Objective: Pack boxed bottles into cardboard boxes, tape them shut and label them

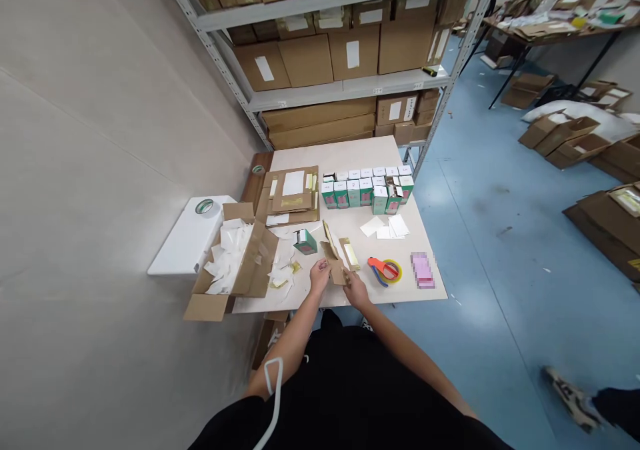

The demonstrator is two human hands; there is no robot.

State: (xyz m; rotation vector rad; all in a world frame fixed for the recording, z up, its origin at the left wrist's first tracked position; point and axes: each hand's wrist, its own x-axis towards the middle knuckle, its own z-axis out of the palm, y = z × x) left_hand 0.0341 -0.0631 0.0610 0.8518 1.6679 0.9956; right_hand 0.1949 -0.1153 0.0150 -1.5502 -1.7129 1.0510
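Observation:
At the near edge of the table, a small brown cardboard carton (334, 271) with raised flaps sits between my hands. My left hand (319, 277) pinches its left side, fingers bent together. On the lower right edge my right hand (356, 290) is closed around the cardboard. A taped flap with a white label (351, 254) sticks out to the right. Left of the carton a small green and white box (305, 242) stands apart from my hands. Torn white paper scraps (283, 273) lie beside it. To the right are orange-handled scissors (384, 268) on a yellow tape roll (397, 276).
Several green and white boxes (353, 193) stand in rows at the back. Flattened cardboard (293, 200) is stacked left of them. White cards (393, 227) and a pink pad (423, 270) lie right. An open carton (260, 257) of paper scraps stands left; a metal shelf (310, 93) rises behind.

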